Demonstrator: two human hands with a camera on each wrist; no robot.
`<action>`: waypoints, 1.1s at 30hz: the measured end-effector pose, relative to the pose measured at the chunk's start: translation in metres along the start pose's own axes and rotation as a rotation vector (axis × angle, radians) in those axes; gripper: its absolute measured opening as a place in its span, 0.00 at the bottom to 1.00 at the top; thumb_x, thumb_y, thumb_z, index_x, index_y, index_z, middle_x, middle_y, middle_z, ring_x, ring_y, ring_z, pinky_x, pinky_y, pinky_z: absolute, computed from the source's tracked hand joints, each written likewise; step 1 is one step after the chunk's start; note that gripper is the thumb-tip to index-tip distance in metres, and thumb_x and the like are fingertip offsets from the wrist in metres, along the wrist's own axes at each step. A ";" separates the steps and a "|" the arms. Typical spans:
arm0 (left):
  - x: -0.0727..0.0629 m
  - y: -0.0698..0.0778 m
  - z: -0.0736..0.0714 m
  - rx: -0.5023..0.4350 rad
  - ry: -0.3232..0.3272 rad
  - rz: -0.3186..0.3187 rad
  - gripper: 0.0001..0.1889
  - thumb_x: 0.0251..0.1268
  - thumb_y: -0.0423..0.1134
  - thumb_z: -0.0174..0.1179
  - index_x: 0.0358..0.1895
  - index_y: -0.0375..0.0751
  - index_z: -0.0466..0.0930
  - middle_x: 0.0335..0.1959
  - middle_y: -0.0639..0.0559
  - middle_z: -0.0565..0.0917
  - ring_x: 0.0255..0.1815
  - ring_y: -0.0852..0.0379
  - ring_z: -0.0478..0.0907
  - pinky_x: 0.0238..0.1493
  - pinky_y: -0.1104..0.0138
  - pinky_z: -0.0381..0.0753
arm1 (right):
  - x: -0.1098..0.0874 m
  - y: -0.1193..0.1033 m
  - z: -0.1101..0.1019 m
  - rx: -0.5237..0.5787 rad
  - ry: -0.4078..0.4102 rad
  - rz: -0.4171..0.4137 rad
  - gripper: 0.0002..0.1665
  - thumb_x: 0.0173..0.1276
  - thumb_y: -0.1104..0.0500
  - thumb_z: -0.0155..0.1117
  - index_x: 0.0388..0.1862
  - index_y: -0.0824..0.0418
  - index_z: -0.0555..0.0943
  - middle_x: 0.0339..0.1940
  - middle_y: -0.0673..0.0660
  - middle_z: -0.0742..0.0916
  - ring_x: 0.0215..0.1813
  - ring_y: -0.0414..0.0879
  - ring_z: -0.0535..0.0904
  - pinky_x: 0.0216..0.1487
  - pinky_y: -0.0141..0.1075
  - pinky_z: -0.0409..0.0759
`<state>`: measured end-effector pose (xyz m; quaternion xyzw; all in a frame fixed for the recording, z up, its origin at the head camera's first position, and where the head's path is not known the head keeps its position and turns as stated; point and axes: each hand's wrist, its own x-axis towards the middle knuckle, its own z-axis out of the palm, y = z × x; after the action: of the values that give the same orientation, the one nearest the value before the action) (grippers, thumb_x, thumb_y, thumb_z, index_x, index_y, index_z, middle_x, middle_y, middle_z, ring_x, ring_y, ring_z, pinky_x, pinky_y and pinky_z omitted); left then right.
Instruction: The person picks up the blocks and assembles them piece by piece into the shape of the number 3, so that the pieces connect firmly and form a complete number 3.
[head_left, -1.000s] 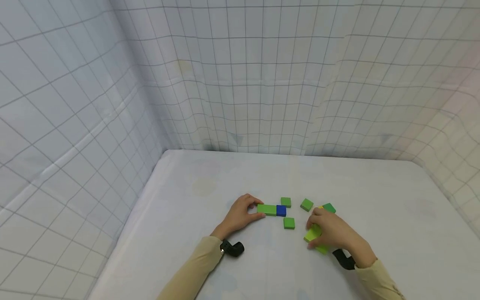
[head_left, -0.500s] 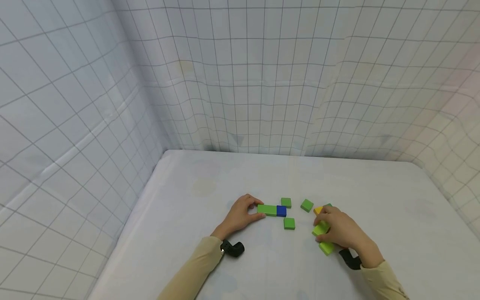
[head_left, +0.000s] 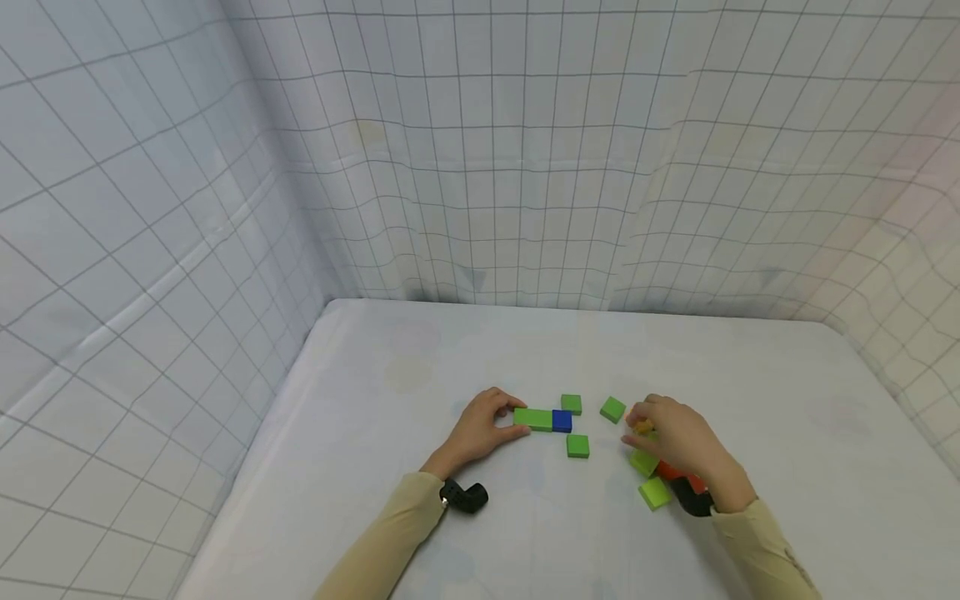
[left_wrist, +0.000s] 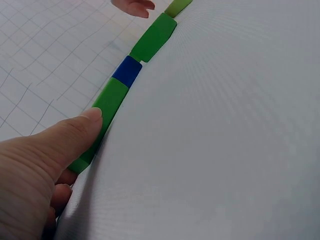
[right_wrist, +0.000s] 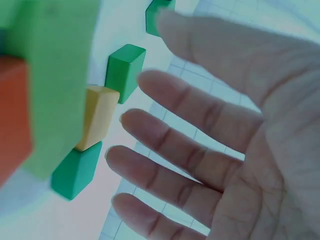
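My left hand (head_left: 480,427) rests on the table and pinches a long green block (head_left: 533,419) between thumb and fingers. A blue block (head_left: 562,421) sits end to end with it, also plain in the left wrist view. My right hand (head_left: 678,437) hovers over a loose cluster of blocks, its fingers extended and holding nothing. Nearest its fingertips is a yellow block (right_wrist: 101,117), between a green block (right_wrist: 125,75) and a teal-green block (right_wrist: 76,170). Under the palm and wrist lie a lime block (head_left: 643,462) and a red block (head_left: 670,472), partly hidden in the head view.
Small green blocks lie above (head_left: 572,404) and below (head_left: 577,446) the blue one. A turned green block (head_left: 612,409) is farther right. Another lime block (head_left: 655,493) lies nearer the front. White gridded cloth (head_left: 510,167) hangs behind the white table (head_left: 420,333).
My right hand first slid a lime block to the right, then let go of it and moved farther back over the yellow block, uncovering red. The left hand has kept its grip in place.
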<state>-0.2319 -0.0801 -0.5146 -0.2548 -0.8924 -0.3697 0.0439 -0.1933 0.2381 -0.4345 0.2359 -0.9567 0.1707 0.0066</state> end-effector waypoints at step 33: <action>0.001 0.003 -0.002 0.002 -0.012 -0.009 0.18 0.56 0.51 0.68 0.48 0.50 0.82 0.36 0.61 0.74 0.37 0.62 0.68 0.42 0.67 0.70 | -0.008 -0.032 0.029 -0.148 0.030 -0.031 0.16 0.47 0.54 0.78 0.29 0.62 0.84 0.27 0.50 0.81 0.30 0.44 0.74 0.32 0.37 0.74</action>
<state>-0.2317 -0.0791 -0.5113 -0.2529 -0.8941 -0.3677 0.0373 -0.1692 0.2056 -0.4518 0.2470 -0.9627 0.1028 0.0409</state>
